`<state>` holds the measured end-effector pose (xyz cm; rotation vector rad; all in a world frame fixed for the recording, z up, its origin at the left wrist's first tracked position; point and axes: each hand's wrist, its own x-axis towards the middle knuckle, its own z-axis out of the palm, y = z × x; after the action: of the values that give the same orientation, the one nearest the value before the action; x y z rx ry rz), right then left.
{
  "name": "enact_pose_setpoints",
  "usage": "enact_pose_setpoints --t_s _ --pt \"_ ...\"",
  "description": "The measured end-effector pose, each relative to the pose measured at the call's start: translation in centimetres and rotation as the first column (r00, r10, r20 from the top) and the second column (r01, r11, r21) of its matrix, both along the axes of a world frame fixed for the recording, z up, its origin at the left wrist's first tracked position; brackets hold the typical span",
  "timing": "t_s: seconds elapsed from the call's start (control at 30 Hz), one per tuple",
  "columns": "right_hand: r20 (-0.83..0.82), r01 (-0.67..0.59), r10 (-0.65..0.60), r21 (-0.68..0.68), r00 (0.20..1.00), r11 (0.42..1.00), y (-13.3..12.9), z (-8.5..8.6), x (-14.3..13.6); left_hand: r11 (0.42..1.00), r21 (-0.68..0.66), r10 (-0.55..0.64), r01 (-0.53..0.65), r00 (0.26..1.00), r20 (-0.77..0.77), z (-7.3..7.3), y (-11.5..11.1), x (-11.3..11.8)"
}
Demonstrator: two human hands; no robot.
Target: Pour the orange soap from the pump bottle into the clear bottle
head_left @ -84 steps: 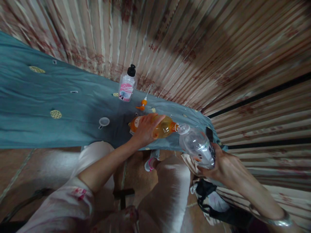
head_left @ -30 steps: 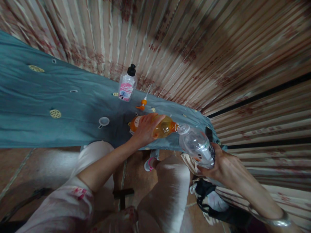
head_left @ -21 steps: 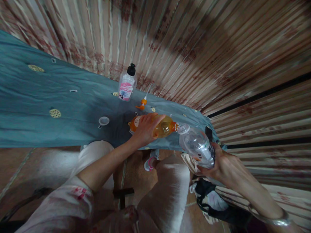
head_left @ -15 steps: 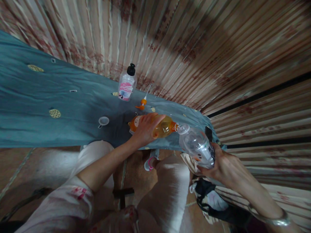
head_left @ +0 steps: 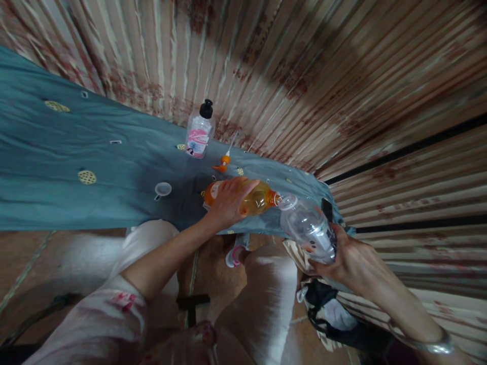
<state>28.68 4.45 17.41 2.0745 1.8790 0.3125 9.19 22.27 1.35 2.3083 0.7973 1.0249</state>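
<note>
My left hand (head_left: 228, 203) is wrapped around an orange bottle (head_left: 257, 197) that is tilted on its side, its neck pointing right. In my right hand (head_left: 338, 253) is a clear plastic bottle (head_left: 304, 223), gripped near its base and tilted so that its mouth faces the orange neck. The two mouths meet or nearly touch; whether liquid passes between them I cannot tell. An orange pump dispenser top (head_left: 224, 161) with a clear tube lies behind my left hand. Beyond it stands a clear bottle with a black cap and pink label (head_left: 198, 134).
A small white strainer-like cup with a handle (head_left: 163, 189) lies on the teal cloth (head_left: 49, 167) to the left. A dark object (head_left: 326, 209) sits near the cloth's right end. A pleated curtain (head_left: 243, 66) rises behind. A black-and-white bag (head_left: 335, 314) is at lower right.
</note>
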Motion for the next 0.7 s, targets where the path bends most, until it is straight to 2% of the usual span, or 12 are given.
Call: enact_pose_setpoints --t_s 0.37,0.7 --pt "0.004 0.019 -0.019 -0.015 1.0 1.0 -0.01 0.09 0.1 1.0 0.024 0.004 -0.004 1.0 0.018 -0.29 0.02 0.06" --pt "0.009 -0.015 0.015 -0.01 1.0 1.0 -0.1 0.02 0.39 1.0 0.01 0.008 -0.008 1.0 0.009 -0.16 0.02 0.02"
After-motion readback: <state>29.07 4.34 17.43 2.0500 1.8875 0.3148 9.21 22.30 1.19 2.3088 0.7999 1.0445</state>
